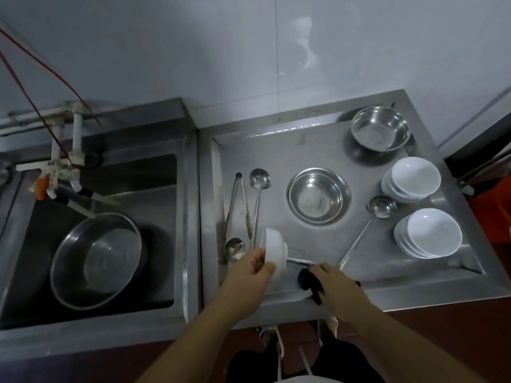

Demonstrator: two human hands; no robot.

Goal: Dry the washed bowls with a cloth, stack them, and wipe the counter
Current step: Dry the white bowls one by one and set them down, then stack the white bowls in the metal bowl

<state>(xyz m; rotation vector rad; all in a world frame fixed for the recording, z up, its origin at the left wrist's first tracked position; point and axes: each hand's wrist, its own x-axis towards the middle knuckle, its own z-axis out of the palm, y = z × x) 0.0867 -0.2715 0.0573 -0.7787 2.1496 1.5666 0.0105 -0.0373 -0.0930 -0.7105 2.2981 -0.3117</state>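
Left grip grasps a white bowl by its rim, fingers curled over the edge, so the bowl is tipped on its side above the near edge of the steel surface. Right grip is clenched around a dark cloth, which bunches out at the 9 o'clock side of that hand, just beside the tipped bowl but apart from it. Reading the surface as a clock face with the middle steel bowl at its centre: a second steel bowl stands at 1 o'clock near the wall, a stack of white bowls sits at 3 o'clock, and another stack of white bowls sits at 4 o'clock near the right edge. A ladle lies between the middle bowl and the stacks, its handle running toward 6 o'clock and the right hand. At 9 o'clock lie tongs and a long ladle side by side, with a smaller spoon bowl at 8 o'clock, partly hidden by the left hand. Farther toward 9 o'clock, off the surface, a sink holds a large steel basin tilted against its wall, under a tap.
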